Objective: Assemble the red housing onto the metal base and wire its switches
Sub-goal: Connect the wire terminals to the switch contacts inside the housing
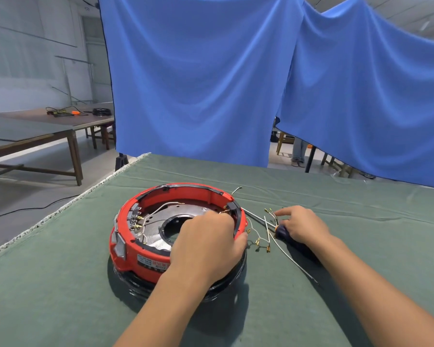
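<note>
Two blue curtains [201,78] behind, loose wires [261,236] beside red housing [145,256]

A: Where does the housing [181,236] sit?

B: I see it on the cloth-covered table [336,284], near the middle. The metal base [158,229] lies inside its ring.

A: And the hands?

B: My left hand [208,244] rests over the housing's rim at about 4 o'clock. My right hand [302,225] lies on the table at 3 o'clock from the housing, on top of a screwdriver handle [298,242].

A: The loose wires [263,237]?

B: On the table between the housing and my right hand, just beside both.

A: Behind?

B: A hanging curtain [198,78] stands at 12 o'clock beyond the table edge. A second table [23,131] stands at 10 o'clock, well apart, with cables [102,111] on its far end.
</note>
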`<state>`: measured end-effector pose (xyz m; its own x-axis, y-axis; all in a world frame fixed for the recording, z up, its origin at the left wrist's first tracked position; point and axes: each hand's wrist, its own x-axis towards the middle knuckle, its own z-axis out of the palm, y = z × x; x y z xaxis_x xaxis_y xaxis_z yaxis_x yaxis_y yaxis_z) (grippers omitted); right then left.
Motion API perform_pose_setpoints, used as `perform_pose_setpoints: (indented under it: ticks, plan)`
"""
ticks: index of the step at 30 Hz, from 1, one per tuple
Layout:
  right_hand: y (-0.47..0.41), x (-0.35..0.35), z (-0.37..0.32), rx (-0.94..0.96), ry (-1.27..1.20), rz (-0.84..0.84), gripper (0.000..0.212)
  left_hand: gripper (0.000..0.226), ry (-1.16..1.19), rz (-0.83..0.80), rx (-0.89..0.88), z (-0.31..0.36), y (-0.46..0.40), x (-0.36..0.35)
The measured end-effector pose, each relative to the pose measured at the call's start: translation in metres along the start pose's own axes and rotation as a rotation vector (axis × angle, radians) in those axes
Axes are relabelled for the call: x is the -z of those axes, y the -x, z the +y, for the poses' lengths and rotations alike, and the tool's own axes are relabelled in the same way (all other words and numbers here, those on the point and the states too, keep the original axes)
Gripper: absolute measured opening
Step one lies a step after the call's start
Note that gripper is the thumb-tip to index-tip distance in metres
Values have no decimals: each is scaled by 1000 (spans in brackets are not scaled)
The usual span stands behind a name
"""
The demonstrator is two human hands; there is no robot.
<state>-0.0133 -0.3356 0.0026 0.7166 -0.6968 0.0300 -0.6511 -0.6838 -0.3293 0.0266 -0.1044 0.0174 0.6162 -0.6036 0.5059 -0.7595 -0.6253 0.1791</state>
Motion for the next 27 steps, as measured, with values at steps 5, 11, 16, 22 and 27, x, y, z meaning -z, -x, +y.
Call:
perform_pose_setpoints:
  ticks: [5, 11, 16, 22, 27]
  plan:
    - [-3, 0, 3, 48, -45, -31, 14, 52, 3, 8, -14, 0, 0, 0]
    - [12, -9, 1, 87, -93, 235, 12, 51, 24, 11, -25, -1, 0, 1]
    - [28, 6, 2, 115, -221, 480, 14, 55, 21, 14, -40, 1, 2, 3]
    - [49, 39, -13, 309, -373, 425, 5, 54, 47, 19, -104, 0, 5, 3]
    - [73, 42, -40, 416, -532, 268, 10, 53, 73, 22, -70, 1, 3, 11]
